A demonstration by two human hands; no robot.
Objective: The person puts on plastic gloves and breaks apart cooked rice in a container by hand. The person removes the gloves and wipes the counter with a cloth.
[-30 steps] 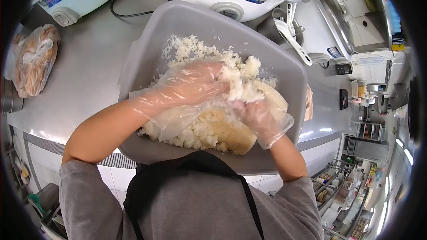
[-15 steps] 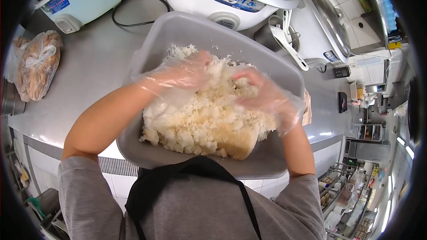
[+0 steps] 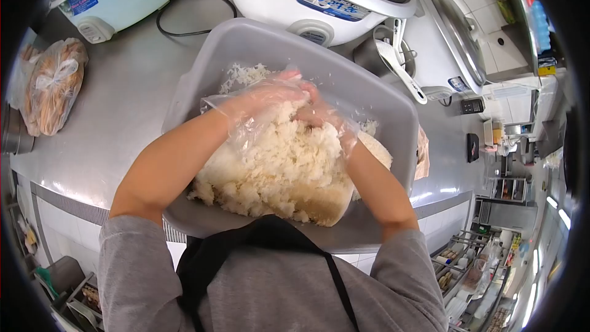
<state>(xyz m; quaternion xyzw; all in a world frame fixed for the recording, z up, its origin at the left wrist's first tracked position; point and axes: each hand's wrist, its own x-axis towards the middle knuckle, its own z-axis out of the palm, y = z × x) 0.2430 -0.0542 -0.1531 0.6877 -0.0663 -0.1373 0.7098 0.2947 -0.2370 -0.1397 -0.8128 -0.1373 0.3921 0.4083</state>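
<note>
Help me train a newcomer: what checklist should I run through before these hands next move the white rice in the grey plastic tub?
1. Gloves on: ok; the left hand and right hand both wear clear plastic gloves.
2. Hands within the grey, rounded-rectangular plastic tub: ok; both are over its inside, at the rice.
3. White, clumpy rice loose throughout: not ok; a smooth, tan-sided block remains at the near side.
4. Tub fully supported by the silver metal table: cannot tell; its underside is hidden.
5. Black, looped cable outside the tub: ok.
</note>
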